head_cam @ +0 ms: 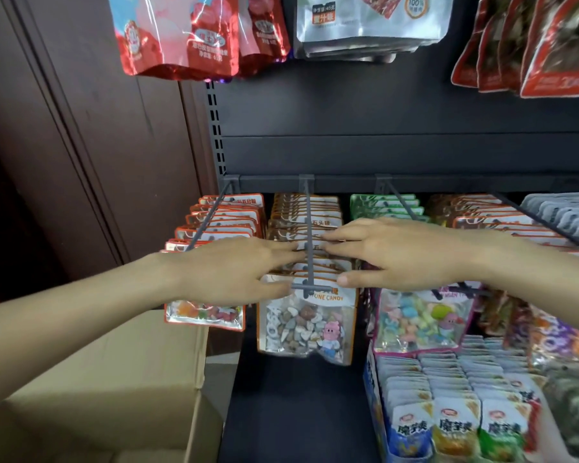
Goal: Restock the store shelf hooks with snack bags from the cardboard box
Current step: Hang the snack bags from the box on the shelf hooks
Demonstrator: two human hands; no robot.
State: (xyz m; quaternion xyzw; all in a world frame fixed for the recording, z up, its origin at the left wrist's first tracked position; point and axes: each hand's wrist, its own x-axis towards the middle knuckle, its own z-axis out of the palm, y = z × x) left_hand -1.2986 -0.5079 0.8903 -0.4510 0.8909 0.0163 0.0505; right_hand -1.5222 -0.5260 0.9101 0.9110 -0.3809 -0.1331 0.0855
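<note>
Stone-candy bags (306, 324) packed along grey hook (309, 242), upright; tan cardboard box (114, 389) lower left

We look from one head-worn camera, forward and down, close to the shelf hooks (310, 235) at arm's reach.

Two bare forearms come into view, one from about 8 o'clock and the other from about 3 o'clock. No sleeve shows on either; both are uncovered from the frame edge down to the wrist. The left hand (234, 272) wears no glove, ring, watch or band. The right hand (401, 253) is likewise bare, with no jewellery or strap at the wrist. Fingernails are short and unpainted, plainest on the right thumb (343, 280). No other clothing is in view.
</note>
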